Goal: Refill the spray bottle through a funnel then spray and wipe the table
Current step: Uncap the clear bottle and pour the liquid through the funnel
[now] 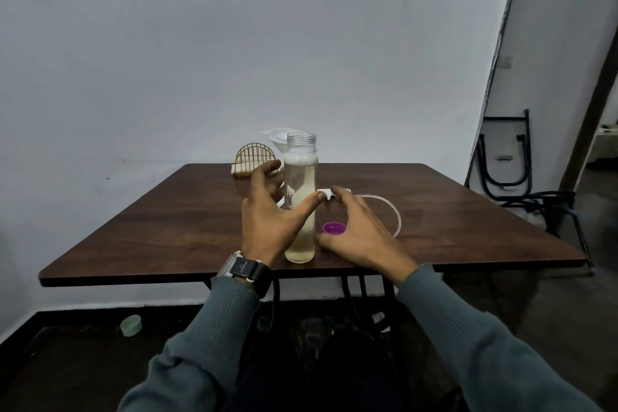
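Progress: the refill looks done or close to it. Spray bottle (pixel 300 210) stands upright and uncapped, close to the near edge of the table (pixel 167 210). Pale yellowish liquid reaches the shoulder, with a band of white foam on top. The neck is bare, threads showing.

White funnel (pixel 279 137) is out of the neck, just behind the bottle and to its left; what it rests on is hidden.

Spray head (pixel 325 193), white, lies on the table just right of the bottle. Its clear dip tube (pixel 397 215) curls away further right. Not yet screwed on.

Left, by my reading: refit the spray head, spray, wipe. The tabletop shows no wet patch that I can make out.

Left hand (pixel 267 221): open, fingers spread left of the bottle, thumb reaching across its front. Contact with the glass is uncertain; no grip closed.

Right hand (pixel 363 234): open, fingers spread, hovering right of the bottle over a small purple cap (pixel 333 228).

Gold wire holder (pixel 255 159), behind and left of the bottle, keeps white napkins (pixel 235 169), a likely wiping cloth.
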